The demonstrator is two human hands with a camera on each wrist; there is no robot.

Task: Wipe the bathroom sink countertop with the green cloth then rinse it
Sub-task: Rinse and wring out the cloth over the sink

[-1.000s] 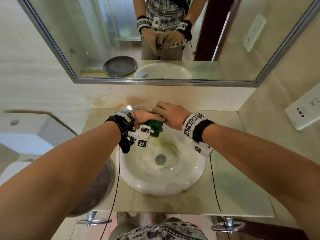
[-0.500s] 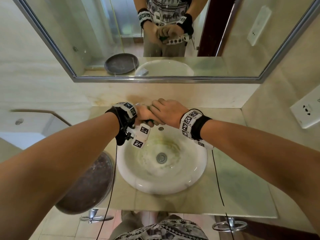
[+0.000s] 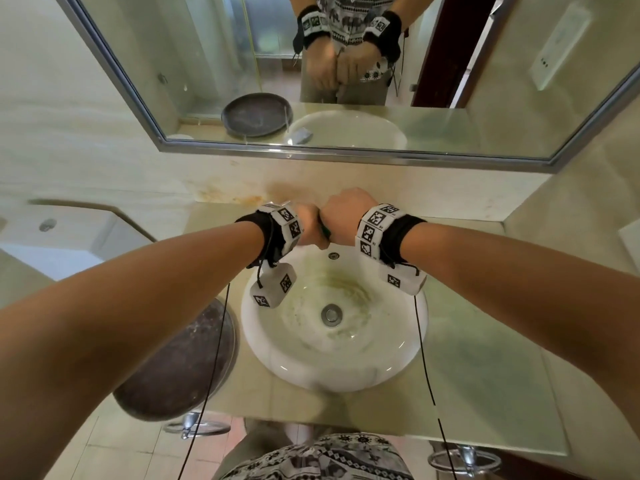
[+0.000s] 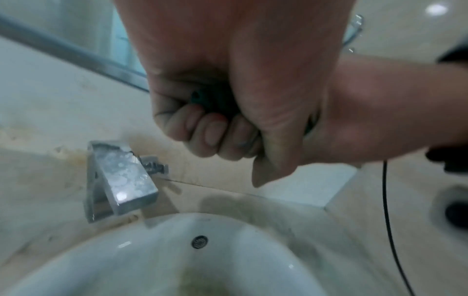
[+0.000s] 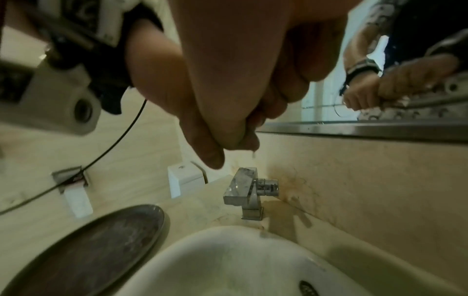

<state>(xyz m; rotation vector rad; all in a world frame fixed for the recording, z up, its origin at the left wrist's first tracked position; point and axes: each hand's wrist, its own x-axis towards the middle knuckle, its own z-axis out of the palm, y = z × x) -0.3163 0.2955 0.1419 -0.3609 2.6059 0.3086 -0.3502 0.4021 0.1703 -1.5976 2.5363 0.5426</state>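
Both hands are pressed together above the back rim of the white sink basin (image 3: 398,355). My left hand (image 3: 308,226) and my right hand (image 3: 343,216) both grip the green cloth (image 3: 325,231), balled up so only a thin green sliver shows between them. In the left wrist view the curled fingers (image 4: 202,128) close round the cloth (image 4: 196,97). In the right wrist view my right hand (image 5: 235,124) is a tight fist and a drop hangs under it. The chrome faucet (image 4: 119,180) stands below the hands, with no water running from it.
The beige countertop (image 3: 485,393) surrounds the basin; a dark round tray (image 3: 180,368) lies at its left. The drain (image 3: 331,314) sits in greenish residue. The mirror (image 3: 346,81) rises behind, a wall socket (image 3: 628,244) at the right, and towel rings (image 3: 464,459) below the front edge.
Both hands have lifted and drawn tighter together. The green cloth, plainly visible between them a second ago, is now almost wholly hidden inside the two fists.
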